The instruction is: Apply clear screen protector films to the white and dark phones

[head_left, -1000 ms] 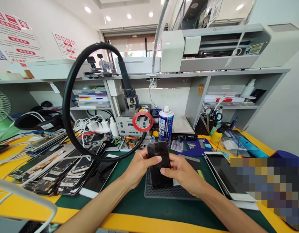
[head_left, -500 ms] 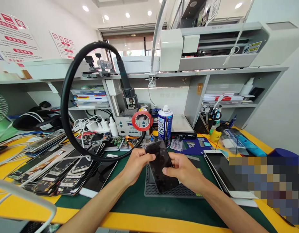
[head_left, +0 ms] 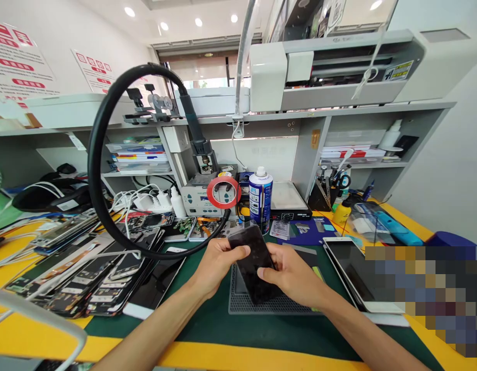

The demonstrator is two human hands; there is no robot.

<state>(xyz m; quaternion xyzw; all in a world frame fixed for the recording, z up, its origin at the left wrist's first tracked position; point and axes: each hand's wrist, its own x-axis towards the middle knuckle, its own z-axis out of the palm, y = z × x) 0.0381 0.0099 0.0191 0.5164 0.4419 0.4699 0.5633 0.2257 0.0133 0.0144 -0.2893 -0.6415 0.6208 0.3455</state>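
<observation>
A black smartphone (head_left: 255, 286) is held tilted between both hands, its dark glossy side turned up toward me. My left hand (head_left: 219, 264) grips its upper left edge, the thumb lying on the glass. On the opposite edge my right hand (head_left: 288, 268) is closed, its thumb pressed on the surface near the middle. The fingers behind the phone are hidden. Beneath it lies a grey perforated mat (head_left: 242, 305) on the green work mat (head_left: 207, 330). A blue and white spray can (head_left: 260, 198) stands just beyond the phone.
Stacked phone parts (head_left: 114, 288) lie at the left, near a thick black hose (head_left: 93, 165) that loops upward. A roll of red tape (head_left: 211, 193) leans on a grey station (head_left: 195, 203). White-framed tablets (head_left: 350, 268) lie at the right. A pen holder (head_left: 319, 193) stands behind.
My left thumb has slid slightly along the glass, and my right thumb has shifted a little. The phone stays in both hands. The whole view has moved slightly.
</observation>
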